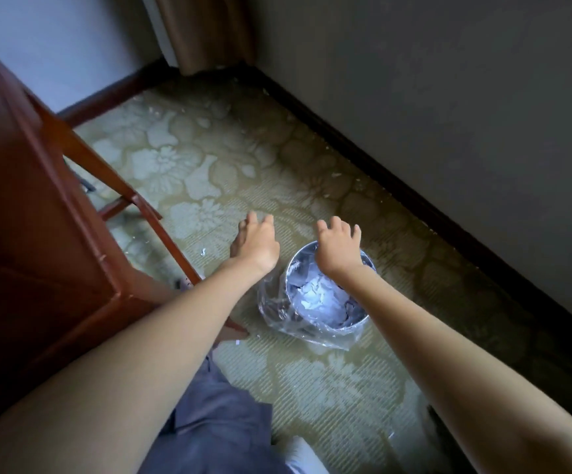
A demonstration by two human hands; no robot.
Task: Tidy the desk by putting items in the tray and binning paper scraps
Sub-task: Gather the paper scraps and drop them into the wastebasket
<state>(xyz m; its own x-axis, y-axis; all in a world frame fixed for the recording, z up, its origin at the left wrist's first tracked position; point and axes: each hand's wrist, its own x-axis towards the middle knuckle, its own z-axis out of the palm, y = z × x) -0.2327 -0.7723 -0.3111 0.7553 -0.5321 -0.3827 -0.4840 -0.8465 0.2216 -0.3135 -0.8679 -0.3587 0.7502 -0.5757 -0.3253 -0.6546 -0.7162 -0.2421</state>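
One wooden desk [38,234] at left. On carpet [312,388] just right of desk leg, stray paper scrap [203,251]. Then left hand [257,244] just left of waste bin [356,325], fingers spread, holding nothing. Bin holds crumpled paper scraps [318,295]. Over far rim, right hand [337,249], fingers splayed, empty. Risk: wrist snags loose liner [271,302], bin tips, scraps spill.

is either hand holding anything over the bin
Nothing is held: the left hand and right hand are empty with fingers spread, the right one above the bin.
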